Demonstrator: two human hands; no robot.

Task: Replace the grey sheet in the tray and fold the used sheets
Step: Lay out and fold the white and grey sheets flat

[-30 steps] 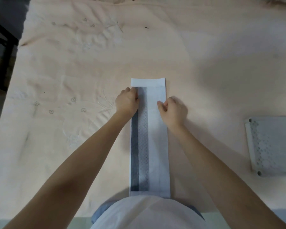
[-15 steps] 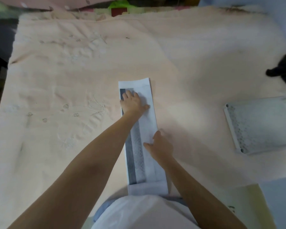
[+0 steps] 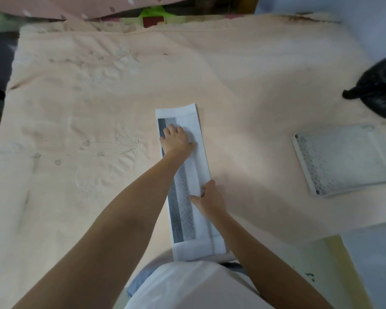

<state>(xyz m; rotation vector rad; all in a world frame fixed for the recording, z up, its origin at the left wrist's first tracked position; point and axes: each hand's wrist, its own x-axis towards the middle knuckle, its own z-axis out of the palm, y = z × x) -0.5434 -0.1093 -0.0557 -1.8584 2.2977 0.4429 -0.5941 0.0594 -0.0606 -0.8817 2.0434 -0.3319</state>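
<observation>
Here, both flat hands — left hand (image 3: 176, 139), right hand (image 3: 210, 197) — press the folded sheet (image 3: 195, 224); tray (image 3: 303, 161) lined.

Bare cloth (image 3: 98, 108) open left and ahead, tray (image 3: 343, 161) and black bag (image 3: 379, 90) crowding right

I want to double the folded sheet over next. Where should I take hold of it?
Probably the far short end of the folded sheet, pinching both corners from beyond the left hand. The strip lies flat and long toward you, and that end is free; the right hand can pin the middle.
</observation>
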